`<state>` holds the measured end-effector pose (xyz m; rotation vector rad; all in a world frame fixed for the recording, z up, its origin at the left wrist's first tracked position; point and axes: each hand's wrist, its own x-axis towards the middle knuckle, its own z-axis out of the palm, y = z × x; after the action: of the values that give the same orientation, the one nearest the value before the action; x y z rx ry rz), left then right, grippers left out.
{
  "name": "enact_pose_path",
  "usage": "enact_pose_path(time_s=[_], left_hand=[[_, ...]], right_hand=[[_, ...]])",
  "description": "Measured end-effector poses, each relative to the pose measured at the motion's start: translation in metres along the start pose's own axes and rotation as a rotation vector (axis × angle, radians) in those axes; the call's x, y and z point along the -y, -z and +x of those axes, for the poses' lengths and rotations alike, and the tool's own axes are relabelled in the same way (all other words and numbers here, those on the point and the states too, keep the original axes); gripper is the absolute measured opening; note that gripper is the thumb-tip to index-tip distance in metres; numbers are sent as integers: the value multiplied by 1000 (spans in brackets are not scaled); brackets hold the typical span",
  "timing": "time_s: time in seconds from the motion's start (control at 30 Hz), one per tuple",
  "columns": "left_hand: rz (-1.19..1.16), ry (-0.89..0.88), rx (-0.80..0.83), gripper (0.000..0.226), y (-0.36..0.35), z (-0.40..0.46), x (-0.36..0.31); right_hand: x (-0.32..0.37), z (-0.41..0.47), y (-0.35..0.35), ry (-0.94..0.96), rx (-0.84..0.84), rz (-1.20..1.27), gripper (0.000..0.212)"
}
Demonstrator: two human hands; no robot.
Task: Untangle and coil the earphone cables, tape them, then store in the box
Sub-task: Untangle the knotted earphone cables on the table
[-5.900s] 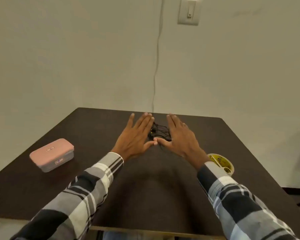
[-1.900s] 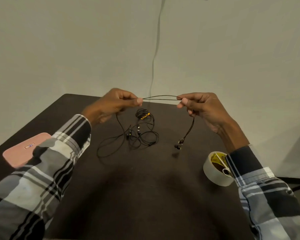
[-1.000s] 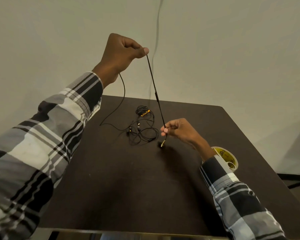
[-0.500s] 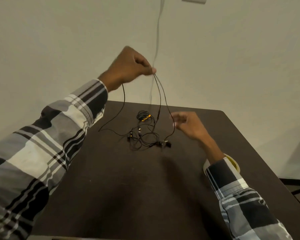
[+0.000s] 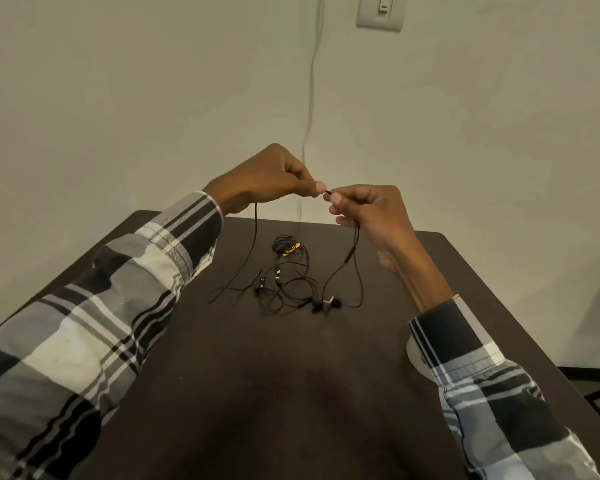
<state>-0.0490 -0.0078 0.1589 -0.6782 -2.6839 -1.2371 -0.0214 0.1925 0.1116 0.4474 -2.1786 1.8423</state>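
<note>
A tangle of black earphone cables [image 5: 286, 285] lies on the dark table [image 5: 291, 393] near its far end, with a small coiled bundle marked orange [image 5: 286, 245] behind it. My left hand [image 5: 271, 176] and my right hand [image 5: 364, 206] are raised above the table, close together, each pinching the same thin black cable. One strand hangs from the left hand down to the table. Two strands hang from the right hand to the earbuds and plug [image 5: 328, 304] lying on the table.
A roll of white tape [image 5: 417, 358] sits at the right, mostly hidden behind my right sleeve. The pink box is out of view. A wall stands just behind the table, with a thin wire [image 5: 309, 98] running down it and a light switch [image 5: 381, 10].
My left hand has come down from head height. My right hand, open a moment ago, now pinches the cable right beside the left hand's fingertips.
</note>
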Motion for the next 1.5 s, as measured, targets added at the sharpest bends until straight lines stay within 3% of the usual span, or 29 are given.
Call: enact_pose_path(time_s=[0.37,0.6,0.73,0.8,0.87,0.93,1.0,1.13,1.3,1.5], left_hand=[[-117,-10,-152,14,24,-19,19],[-162,-11,-241,13,26,-26,25],[-134,-3,-212,15,22,-29,25],[-105,-2,-201,17,19,-29,24],[-91,-14,-195,17,15,-28,19],[-102,-47,-181,16,11,-26,12],[-104,-75,-163,17,6,-24,2],[-90,-133,-125,16,-6,-19,-18],[-78,-136,-136,21,-7,-16,-24],[-172,-132,-161,16,4,-25,-14]], right_hand=[[-31,-21,40,-125,-167,51,8],[-71,-42,29,-271,-111,-69,9],[-82,-51,21,-298,142,-232,11],[-78,-46,25,-292,325,-441,14],[-64,-37,29,-231,375,-656,23],[-42,-28,31,-151,245,-673,28],[-17,-25,26,-57,84,-465,24],[26,-20,8,72,63,-137,12],[36,-11,-5,127,-14,-138,6],[37,-3,8,161,-162,-158,12]])
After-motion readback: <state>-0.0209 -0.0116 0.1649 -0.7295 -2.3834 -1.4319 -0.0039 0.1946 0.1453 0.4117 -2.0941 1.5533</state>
